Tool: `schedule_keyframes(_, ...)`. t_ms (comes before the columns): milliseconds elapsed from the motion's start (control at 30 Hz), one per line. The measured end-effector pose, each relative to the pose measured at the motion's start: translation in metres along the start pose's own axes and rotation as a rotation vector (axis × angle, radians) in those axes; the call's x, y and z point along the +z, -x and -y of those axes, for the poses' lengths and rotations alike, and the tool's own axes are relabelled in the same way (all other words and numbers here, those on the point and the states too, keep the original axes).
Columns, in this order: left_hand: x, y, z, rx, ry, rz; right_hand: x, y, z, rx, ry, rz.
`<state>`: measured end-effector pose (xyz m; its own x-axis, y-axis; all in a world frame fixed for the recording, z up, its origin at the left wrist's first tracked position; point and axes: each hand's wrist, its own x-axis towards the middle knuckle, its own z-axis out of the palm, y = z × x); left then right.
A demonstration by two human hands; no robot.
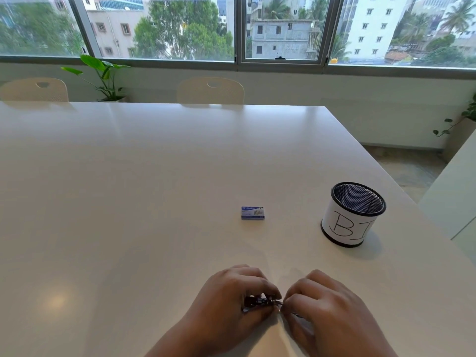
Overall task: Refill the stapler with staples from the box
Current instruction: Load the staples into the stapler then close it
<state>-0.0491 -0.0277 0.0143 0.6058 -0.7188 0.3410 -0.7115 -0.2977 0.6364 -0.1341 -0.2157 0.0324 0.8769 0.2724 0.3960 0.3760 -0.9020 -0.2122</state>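
Low at the near edge of the white surface (154, 189), both hands met over a small dark stapler (258, 302). The left hand (231, 300) gripped it from above, fingers curled over its body and thumb beneath. The right hand (329, 307) came in from the other side with its fingers bent, and its thumb and forefinger seemed to pinch the shiny metal end of the stapler, though that spot was mostly hidden by the fingers. Farther out, well apart from the hands and near the middle of the surface, lay the staple box (253, 212), closed and flat. It was blue and white, with "Kangaro" in white on its blue band; the smaller print could not be read. To the right of the box stood a black mesh cup (345, 225) wrapped in white paper, on which the handwritten letters "BI" showed before the paper curved out of sight. Beyond the far edge stood two pale chairs (210, 90) and a leafy plant (103, 76) under a wide window (159, 27).
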Motion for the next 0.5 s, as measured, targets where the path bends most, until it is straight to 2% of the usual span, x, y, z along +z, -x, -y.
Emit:
schedule_keyframes(233,0.0002,0.0001,0.0001,-0.003,0.006,-0.008,0.0037,0.0005,0.004,0.014,0.059,-0.051)
schedule_keyframes(367,0.0004,-0.0003,0.0005,-0.007,0.005,-0.01,0.0034,0.0005,0.0039,0.012,0.049,-0.039)
schedule_keyframes(500,-0.0005,0.0003,0.001,-0.016,0.001,-0.009,-0.0012,0.0009,0.0036,0.086,0.045,0.001)
